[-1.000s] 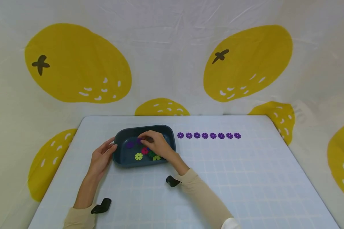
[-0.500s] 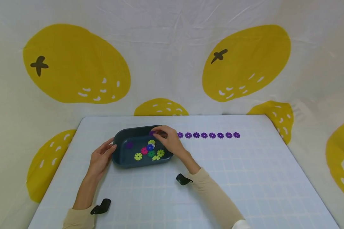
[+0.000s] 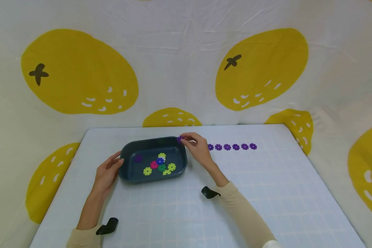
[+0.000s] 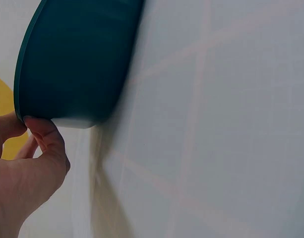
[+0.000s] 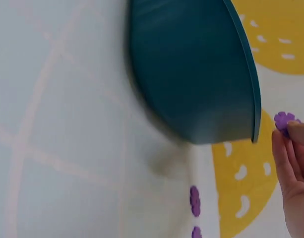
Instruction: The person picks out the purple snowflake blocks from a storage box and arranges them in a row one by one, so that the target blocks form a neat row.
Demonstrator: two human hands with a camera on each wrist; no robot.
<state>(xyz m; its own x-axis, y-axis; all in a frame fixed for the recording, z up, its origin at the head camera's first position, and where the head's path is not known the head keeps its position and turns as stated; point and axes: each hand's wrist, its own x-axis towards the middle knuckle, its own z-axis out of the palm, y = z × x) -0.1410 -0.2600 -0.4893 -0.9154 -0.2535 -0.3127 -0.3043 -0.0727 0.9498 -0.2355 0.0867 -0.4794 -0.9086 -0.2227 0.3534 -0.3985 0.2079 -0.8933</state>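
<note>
My right hand (image 3: 199, 148) pinches a purple snowflake disc (image 3: 180, 139) between thumb and fingertips, just over the right rim of the dark blue-green tray (image 3: 186, 162). In the right wrist view the purple disc (image 5: 284, 120) shows beside the tray's wall (image 5: 196, 74). At the tray's left end my left hand (image 3: 106, 174) grips the rim, thumb on the near side in the left wrist view. Inside the tray lie one purple disc (image 3: 138, 158), a pink disc (image 3: 154, 164), a blue disc (image 3: 160, 161), a green disc (image 3: 162, 168) and several yellow discs (image 3: 147, 171).
A straight row of purple discs (image 3: 227, 147) lies right of the tray, its left end hidden behind my right hand. The table (image 3: 173, 213) has a pale grid cover. A curtain (image 3: 179, 69) with yellow fruit prints hangs behind its far edge.
My right hand has lifted the purple disc out of the tray and moved right, to above the right rim. The left hand keeps its grip on the tray.
</note>
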